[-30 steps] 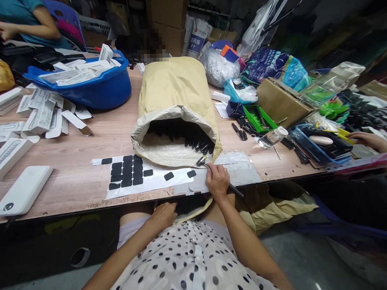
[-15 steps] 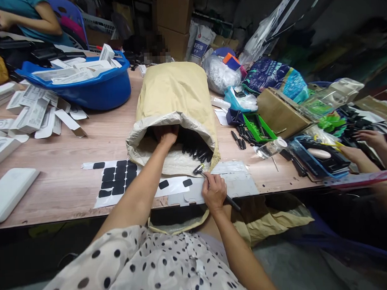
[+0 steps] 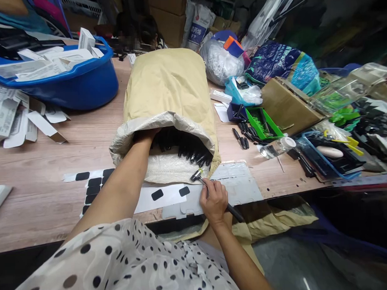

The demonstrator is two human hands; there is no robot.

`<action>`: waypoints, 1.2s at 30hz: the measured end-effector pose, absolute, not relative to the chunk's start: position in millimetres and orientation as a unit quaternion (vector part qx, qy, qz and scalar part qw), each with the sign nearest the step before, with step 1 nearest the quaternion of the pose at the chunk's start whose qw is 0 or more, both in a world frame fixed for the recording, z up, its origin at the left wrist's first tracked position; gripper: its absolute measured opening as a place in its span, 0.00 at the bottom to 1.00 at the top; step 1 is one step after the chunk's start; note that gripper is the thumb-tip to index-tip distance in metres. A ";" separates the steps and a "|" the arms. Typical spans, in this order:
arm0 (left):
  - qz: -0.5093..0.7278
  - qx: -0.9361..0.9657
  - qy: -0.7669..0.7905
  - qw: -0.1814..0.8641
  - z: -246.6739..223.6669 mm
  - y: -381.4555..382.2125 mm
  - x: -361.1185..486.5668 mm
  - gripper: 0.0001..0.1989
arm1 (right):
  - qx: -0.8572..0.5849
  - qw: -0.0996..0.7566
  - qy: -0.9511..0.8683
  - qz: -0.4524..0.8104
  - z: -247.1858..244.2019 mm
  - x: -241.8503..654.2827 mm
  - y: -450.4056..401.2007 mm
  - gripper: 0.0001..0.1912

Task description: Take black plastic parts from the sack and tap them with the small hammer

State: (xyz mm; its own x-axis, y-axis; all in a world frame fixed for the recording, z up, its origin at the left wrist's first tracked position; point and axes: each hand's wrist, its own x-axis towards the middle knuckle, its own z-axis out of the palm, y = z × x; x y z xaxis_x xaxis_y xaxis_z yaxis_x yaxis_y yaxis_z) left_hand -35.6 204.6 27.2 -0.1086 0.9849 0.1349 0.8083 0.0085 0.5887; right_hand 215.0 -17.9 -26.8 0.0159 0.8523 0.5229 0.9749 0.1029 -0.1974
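Observation:
A large tan sack [image 3: 167, 84] lies on the wooden table with its mouth facing me. Several slim black pieces [image 3: 194, 155] show inside it. My left hand [image 3: 151, 134] reaches deep into the sack; only the wrist end shows, and its fingers are hidden. My right hand [image 3: 215, 200] is closed around a small hammer [image 3: 197, 175], whose head points up at the sack's lower lip. Black rounded stickers [image 3: 157, 194] lie on white sheets in front of the sack, partly behind my left forearm.
A blue basin [image 3: 80, 83] full of white boxes stands at the left, with loose boxes [image 3: 11, 117] below it. To the right are a green tray [image 3: 263, 125], a clear bottle [image 3: 276, 148], a cardboard box [image 3: 290, 105] and a blue tray [image 3: 321, 157].
My left hand has gone deeper into the sack, and its forearm has shifted left. The right hand keeps its hold on the hammer. A co-worker's hands at the right have left the view.

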 end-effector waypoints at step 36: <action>0.366 0.679 0.626 0.115 36.8 46.9 61.6 0.28 | -0.685 0.277 -0.672 -0.059 -31.1 219.6 -2.3 0.16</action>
